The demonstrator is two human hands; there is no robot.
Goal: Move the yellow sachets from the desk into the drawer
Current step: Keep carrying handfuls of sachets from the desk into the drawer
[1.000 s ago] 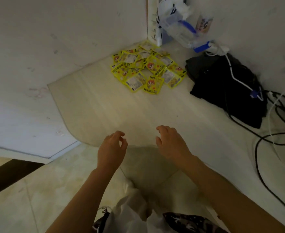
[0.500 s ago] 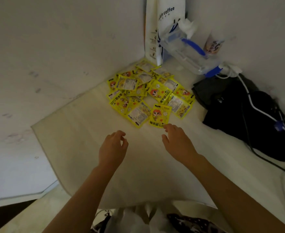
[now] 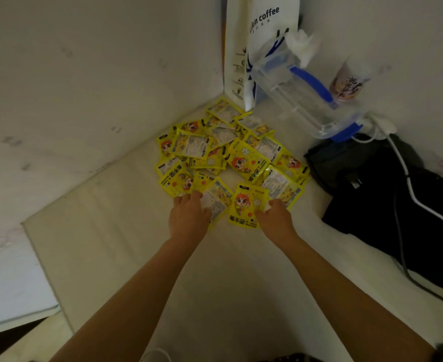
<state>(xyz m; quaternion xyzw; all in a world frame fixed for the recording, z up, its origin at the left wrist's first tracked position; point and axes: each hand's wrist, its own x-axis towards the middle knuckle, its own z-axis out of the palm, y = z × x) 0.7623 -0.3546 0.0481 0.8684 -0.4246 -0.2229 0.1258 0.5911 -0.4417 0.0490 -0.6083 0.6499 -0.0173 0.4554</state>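
Note:
Several yellow sachets (image 3: pixel 230 158) with a red-haired cartoon figure lie in a loose heap in the far corner of the pale desk (image 3: pixel 126 246). My left hand (image 3: pixel 189 215) rests palm down on the near left sachets, fingers spread over one with a white panel (image 3: pixel 217 202). My right hand (image 3: pixel 276 218) touches the near edge of a front sachet (image 3: pixel 246 205), fingers apart and laid on it. Neither hand has lifted anything. No drawer shows in this view.
A white paper coffee bag (image 3: pixel 257 48) stands in the corner, a clear jug with a blue handle (image 3: pixel 301 92) and a cup (image 3: pixel 350 82) beside it. A black bag (image 3: pixel 382 205) with cables (image 3: pixel 408 184) lies to the right. Walls close in behind and left.
Both hands moved forward across the desk from its near edge to the heap and now lie on the nearest sachets. The view moved in closer over the corner.

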